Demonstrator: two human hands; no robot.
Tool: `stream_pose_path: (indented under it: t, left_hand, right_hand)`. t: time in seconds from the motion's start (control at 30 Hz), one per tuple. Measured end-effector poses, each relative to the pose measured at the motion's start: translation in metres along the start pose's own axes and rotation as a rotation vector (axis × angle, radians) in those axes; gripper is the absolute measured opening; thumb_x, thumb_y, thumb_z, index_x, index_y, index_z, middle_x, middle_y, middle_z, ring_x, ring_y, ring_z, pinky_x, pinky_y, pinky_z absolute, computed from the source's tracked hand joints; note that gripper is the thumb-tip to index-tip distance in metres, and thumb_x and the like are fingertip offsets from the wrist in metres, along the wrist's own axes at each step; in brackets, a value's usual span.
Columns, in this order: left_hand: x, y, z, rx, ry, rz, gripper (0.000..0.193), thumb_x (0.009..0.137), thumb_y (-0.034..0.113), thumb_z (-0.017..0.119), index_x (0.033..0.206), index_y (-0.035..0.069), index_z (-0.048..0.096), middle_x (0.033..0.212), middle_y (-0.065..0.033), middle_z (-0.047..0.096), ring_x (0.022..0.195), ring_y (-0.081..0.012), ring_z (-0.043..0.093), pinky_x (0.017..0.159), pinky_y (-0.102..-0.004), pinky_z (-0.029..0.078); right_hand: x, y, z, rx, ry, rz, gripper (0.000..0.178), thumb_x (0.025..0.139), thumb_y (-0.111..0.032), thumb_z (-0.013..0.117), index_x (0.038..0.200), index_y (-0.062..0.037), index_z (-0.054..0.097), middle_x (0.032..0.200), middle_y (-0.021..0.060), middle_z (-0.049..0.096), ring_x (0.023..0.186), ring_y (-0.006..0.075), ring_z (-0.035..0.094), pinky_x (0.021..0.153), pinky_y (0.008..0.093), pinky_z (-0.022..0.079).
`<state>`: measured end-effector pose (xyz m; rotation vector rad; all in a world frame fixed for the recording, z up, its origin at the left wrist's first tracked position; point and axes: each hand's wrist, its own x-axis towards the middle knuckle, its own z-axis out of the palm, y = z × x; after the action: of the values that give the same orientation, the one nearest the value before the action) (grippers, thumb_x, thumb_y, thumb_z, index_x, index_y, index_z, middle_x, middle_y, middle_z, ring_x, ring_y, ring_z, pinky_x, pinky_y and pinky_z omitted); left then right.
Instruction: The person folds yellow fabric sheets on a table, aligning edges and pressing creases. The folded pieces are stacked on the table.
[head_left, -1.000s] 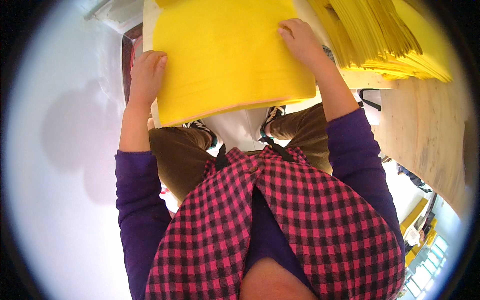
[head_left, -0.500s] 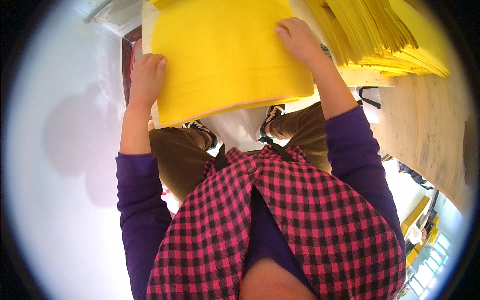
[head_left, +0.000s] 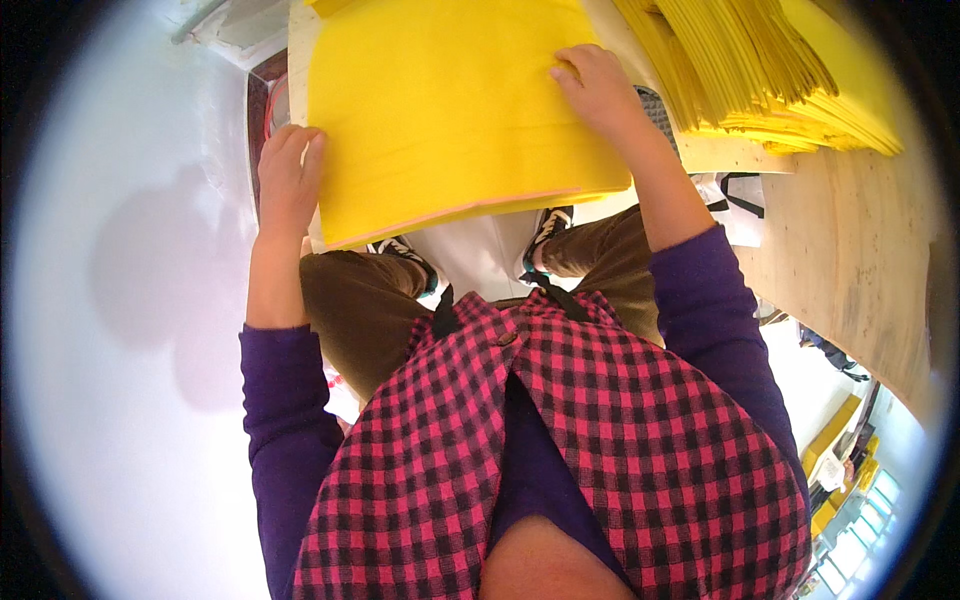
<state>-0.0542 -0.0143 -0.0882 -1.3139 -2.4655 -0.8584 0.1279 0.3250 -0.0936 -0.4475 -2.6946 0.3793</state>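
Observation:
A yellow sheet of felt-like fabric (head_left: 450, 110) lies flat on a pale board in front of me, and a thin pinkish edge shows along its near side. At its left edge is my left hand (head_left: 290, 175), thumb and fingers drawn together on the margin. My right hand (head_left: 598, 90) rests over the sheet's right side with bent fingers, thumb close to the forefinger, pinching at the fabric. The undersides of both hands' fingertips are hidden.
A thick stack of folded yellow fabric (head_left: 740, 70) sits on the wooden table (head_left: 840, 240) to the right. A dark textured object (head_left: 655, 115) shows beside my right wrist. A white wall (head_left: 130, 300) stands close on the left. Below the board are my shoes (head_left: 545, 235).
My left hand has slid a little toward me along the sheet's edge. My right hand has shifted slightly nearer too, and more of the dark textured object shows beside its wrist.

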Motion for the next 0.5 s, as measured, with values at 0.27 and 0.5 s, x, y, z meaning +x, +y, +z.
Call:
stream_pose_path:
  t: [0.27, 0.5]
  left_hand:
    - [-0.015, -0.001, 0.008, -0.051, 0.025, 0.063, 0.017, 0.09, 0.014, 0.055, 0.096, 0.001, 0.063, 0.1, -0.0151, 0.061, 0.096, -0.0342, 0.056, 0.085, -0.0412, 0.043]
    - [0.002, -0.005, 0.003, -0.032, 0.038, 0.059, 0.017, 0.09, 0.015, 0.056, 0.093, 0.0, 0.063, 0.097, -0.0162, 0.062, 0.094, -0.0353, 0.056, 0.082, -0.0413, 0.044]
  right_hand:
    - [-0.027, -0.007, 0.001, 0.01, -0.009, -0.085, 0.036, 0.087, -0.028, 0.057, 0.11, -0.0005, 0.06, 0.114, 0.0178, 0.059, 0.109, 0.0362, 0.052, 0.098, 0.0429, 0.04]
    - [-0.003, -0.003, -0.003, -0.027, -0.002, -0.029, 0.034, 0.088, -0.028, 0.057, 0.108, -0.0009, 0.062, 0.112, 0.0174, 0.06, 0.108, 0.0357, 0.053, 0.095, 0.0435, 0.042]
